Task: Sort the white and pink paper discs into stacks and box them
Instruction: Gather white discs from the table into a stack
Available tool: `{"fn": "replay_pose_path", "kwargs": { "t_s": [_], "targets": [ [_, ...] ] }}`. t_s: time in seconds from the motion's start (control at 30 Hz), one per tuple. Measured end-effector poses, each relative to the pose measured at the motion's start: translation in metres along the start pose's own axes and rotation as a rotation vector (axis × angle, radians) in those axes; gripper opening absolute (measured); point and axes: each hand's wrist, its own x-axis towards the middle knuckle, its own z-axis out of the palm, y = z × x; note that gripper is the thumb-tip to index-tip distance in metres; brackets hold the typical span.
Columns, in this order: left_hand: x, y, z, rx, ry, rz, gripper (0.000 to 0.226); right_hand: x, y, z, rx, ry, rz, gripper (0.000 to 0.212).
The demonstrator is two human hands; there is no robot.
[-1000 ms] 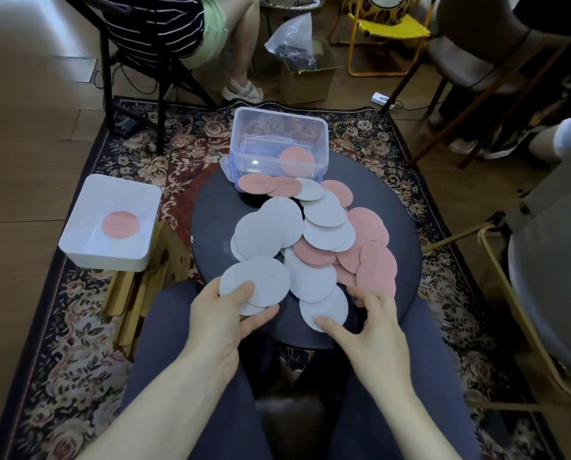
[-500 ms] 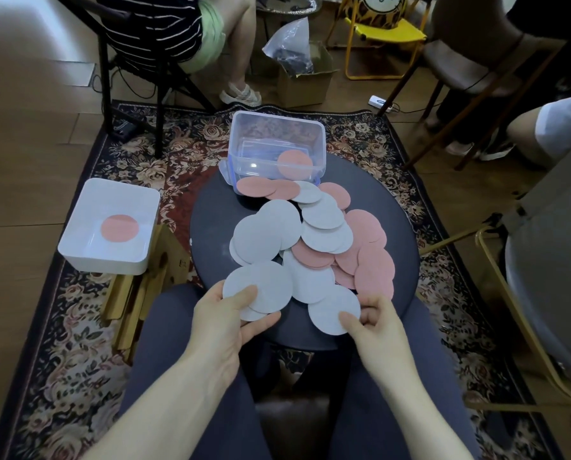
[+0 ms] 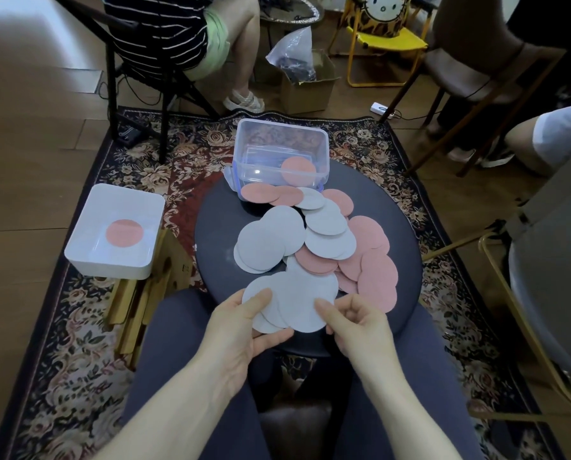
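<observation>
White discs (image 3: 270, 240) and pink discs (image 3: 373, 267) lie mixed and overlapping on a round dark table (image 3: 217, 227). My left hand (image 3: 244, 330) holds a small fan of white discs (image 3: 270, 310) at the table's near edge, thumb on top and fingers beneath. My right hand (image 3: 357, 323) pinches another white disc (image 3: 305, 300) that lies over that fan. A clear plastic box (image 3: 280, 154) at the table's far side holds one pink disc (image 3: 298, 167). A white tray (image 3: 88, 240) to the left holds one pink disc (image 3: 125, 232).
The tray rests on a wooden stool (image 3: 151, 293) over a floral rug (image 3: 78, 360). A seated person (image 3: 178, 34), chairs (image 3: 469, 71) and a cardboard box (image 3: 307, 88) stand beyond the table. A metal-framed chair (image 3: 542, 293) is close at right.
My right hand picked up a white disc from the table's near edge and carried it left onto the fan in my left hand. The left hand stayed nearly still.
</observation>
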Motion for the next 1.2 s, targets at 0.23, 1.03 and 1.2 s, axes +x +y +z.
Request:
{"fn": "replay_pose_path", "kwargs": {
  "t_s": [0.23,1.03,1.2],
  "targets": [
    [0.0,-0.002,0.0,-0.023,0.18,0.112,0.015,0.009,0.002,0.007,-0.328,0.17,-0.065,0.023],
    [0.01,0.009,-0.01,-0.125,0.259,0.107,0.02,0.026,0.006,-0.005,-0.38,0.129,0.056,0.019],
    [0.011,0.008,-0.009,-0.12,0.262,0.098,0.02,0.023,0.002,-0.005,-0.442,0.169,0.0,0.034]
  ]
}}
